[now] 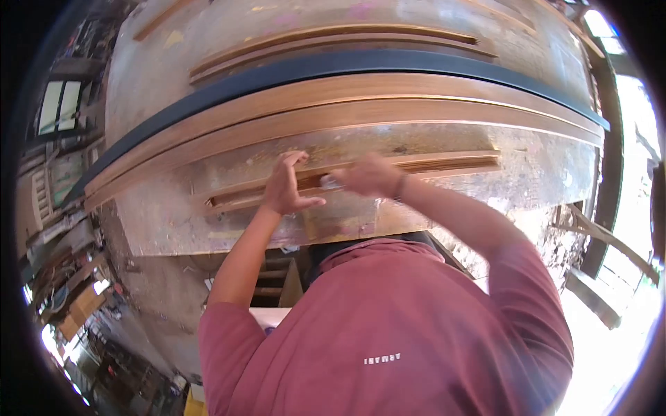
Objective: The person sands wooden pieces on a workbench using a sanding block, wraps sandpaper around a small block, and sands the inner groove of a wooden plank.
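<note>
A narrow wooden piece with a long groove (451,163) lies across the near part of the worktable (166,232). My left hand (282,187) is over its left half, thumb and fingers spread apart with nothing between them. I cannot tell whether it touches the wood. My right hand (372,176), smeared by motion, is closed over the middle of the same piece. From its fingers sticks out a small whitish object (331,182), too blurred to name. The hand hides part of the groove.
Beyond the grooved piece lie two long wooden boards (347,114) side by side, with a long dark blue strip (347,62) along their far edge. Another grooved wooden piece (333,33) is farther back. A wooden frame with compartments (277,281) stands below the table's near edge.
</note>
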{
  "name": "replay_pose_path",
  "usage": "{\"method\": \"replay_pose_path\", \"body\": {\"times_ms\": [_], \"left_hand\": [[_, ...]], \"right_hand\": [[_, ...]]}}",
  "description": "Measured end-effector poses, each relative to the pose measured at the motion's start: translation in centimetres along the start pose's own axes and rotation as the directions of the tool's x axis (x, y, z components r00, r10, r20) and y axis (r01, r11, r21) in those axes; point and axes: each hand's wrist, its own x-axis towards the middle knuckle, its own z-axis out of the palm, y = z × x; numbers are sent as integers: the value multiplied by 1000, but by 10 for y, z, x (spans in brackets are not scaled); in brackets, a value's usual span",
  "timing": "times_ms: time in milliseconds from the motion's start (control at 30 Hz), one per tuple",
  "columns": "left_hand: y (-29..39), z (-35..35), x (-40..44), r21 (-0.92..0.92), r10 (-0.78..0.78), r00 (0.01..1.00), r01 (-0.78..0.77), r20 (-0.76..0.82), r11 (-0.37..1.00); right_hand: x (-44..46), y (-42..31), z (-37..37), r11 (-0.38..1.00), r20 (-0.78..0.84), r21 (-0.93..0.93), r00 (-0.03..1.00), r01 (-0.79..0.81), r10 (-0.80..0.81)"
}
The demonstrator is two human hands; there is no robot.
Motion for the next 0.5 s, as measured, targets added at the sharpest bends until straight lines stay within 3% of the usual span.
{"method": "replay_pose_path", "body": {"times_ms": [33,133,233,267,300,333,367,400,433,467,500], "left_hand": [[-1,1,4,32,-21,1000,21,6,999],[-1,4,5,139,1,1000,-1,-1,990],[9,3,9,217,-8,1000,5,16,976],[13,2,12,268,-37,999,26,39,963],[14,2,15,271,-31,999,20,36,962],[15,1,16,294,-55,994,25,93,955],[17,1,17,317,-83,985,31,149,948],[21,1,20,323,-84,985,32,149,946],[26,0,23,329,-92,985,40,146,943],[31,0,25,334,-102,984,48,146,941],[31,1,25,341,-104,983,46,153,939]], "right_hand": [[11,-6,8,1000,-125,-1,992,24,-24],[-2,8,10,999,-92,-42,995,33,-37],[-95,66,-3,998,94,-60,995,-15,21],[-132,88,4,990,153,-85,980,-112,124],[-174,130,50,967,66,-250,996,-41,59],[-210,147,37,956,191,-246,960,-157,207],[-244,180,60,968,140,-187,971,-166,194],[-277,204,89,975,-64,-147,985,-168,160],[-290,214,91,963,-253,-253,967,-90,24],[-289,213,89,966,-259,-245,966,-87,21],[-283,209,85,974,-148,-193,985,-116,88]]}}
